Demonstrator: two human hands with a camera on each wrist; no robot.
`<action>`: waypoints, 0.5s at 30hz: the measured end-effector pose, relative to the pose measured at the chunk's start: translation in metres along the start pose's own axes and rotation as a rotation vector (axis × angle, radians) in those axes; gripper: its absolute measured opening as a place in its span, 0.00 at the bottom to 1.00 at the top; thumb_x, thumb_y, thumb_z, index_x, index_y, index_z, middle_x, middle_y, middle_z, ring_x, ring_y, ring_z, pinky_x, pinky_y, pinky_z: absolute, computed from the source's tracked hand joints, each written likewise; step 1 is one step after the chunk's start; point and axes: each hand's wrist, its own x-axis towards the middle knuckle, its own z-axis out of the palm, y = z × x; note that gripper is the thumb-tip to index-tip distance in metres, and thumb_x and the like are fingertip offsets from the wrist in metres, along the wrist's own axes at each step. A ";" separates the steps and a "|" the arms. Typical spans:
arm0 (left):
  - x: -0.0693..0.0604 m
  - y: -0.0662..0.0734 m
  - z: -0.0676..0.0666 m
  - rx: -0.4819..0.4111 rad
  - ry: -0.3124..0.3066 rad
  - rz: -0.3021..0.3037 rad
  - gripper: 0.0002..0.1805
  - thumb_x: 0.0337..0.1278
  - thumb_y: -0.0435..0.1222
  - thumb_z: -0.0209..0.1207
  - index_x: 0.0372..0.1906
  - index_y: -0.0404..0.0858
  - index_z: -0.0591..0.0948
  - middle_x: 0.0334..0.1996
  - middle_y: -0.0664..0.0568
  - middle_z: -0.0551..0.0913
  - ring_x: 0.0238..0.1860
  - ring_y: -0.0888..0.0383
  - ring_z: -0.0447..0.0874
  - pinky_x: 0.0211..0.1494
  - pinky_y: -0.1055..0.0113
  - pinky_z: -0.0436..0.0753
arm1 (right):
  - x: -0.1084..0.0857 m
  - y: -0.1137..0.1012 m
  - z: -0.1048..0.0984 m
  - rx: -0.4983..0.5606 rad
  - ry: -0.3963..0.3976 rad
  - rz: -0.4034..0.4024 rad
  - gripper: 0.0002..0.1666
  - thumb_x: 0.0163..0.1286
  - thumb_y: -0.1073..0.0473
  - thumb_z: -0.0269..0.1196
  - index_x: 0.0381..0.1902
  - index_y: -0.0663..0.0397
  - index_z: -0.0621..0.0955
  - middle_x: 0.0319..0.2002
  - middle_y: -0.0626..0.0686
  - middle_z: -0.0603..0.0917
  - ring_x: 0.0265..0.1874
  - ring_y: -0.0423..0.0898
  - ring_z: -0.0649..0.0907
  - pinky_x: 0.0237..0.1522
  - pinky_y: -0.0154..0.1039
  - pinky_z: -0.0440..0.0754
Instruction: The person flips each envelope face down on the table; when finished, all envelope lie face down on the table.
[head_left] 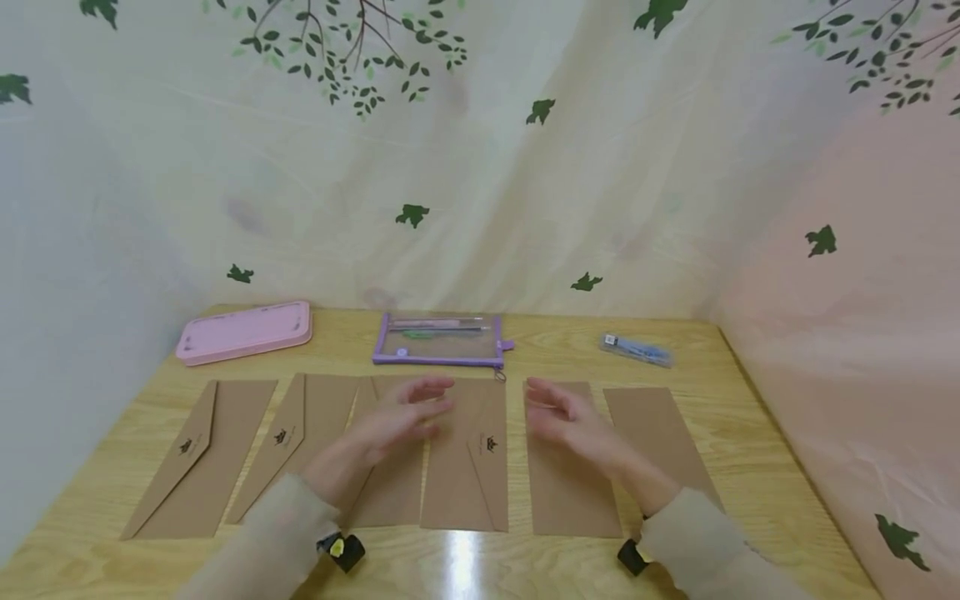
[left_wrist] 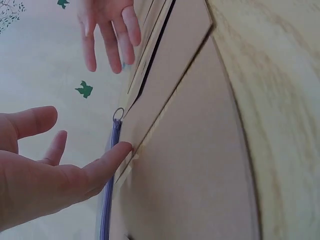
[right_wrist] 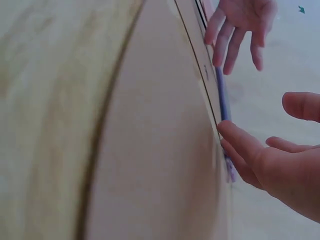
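Several brown paper envelopes lie side by side in a row on the wooden table. My left hand is held over the middle envelopes, near one with a crown print. To its right, my right hand is above a plain-faced envelope. The palms face each other with a gap between them, and neither hand holds anything. In the left wrist view, the fingers of the left hand are extended and spread. The right wrist view shows the right hand with its fingers likewise extended.
Behind the envelopes lie a pink case, a clear pouch with purple edging holding pens, and a small clear packet with blue contents. A leaf-printed curtain encloses the back and sides of the table.
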 end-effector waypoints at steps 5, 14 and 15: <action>-0.002 -0.003 -0.002 -0.023 -0.004 0.012 0.30 0.73 0.32 0.56 0.73 0.26 0.63 0.71 0.30 0.62 0.70 0.37 0.65 0.70 0.43 0.70 | 0.002 0.005 0.014 0.187 -0.028 0.084 0.40 0.76 0.62 0.59 0.78 0.68 0.55 0.74 0.73 0.58 0.71 0.68 0.65 0.64 0.52 0.77; -0.005 -0.008 0.000 -0.037 -0.025 -0.001 0.31 0.73 0.33 0.56 0.74 0.26 0.62 0.71 0.30 0.62 0.70 0.36 0.63 0.70 0.43 0.70 | 0.006 0.007 0.026 0.313 -0.061 0.137 0.42 0.76 0.62 0.59 0.78 0.70 0.53 0.75 0.76 0.53 0.72 0.70 0.62 0.64 0.53 0.76; -0.006 -0.008 0.000 -0.042 -0.030 -0.002 0.31 0.73 0.33 0.56 0.74 0.26 0.62 0.71 0.30 0.62 0.70 0.36 0.63 0.70 0.43 0.70 | 0.007 0.007 0.025 0.316 -0.064 0.139 0.42 0.76 0.62 0.59 0.78 0.70 0.53 0.75 0.76 0.53 0.72 0.70 0.61 0.64 0.54 0.76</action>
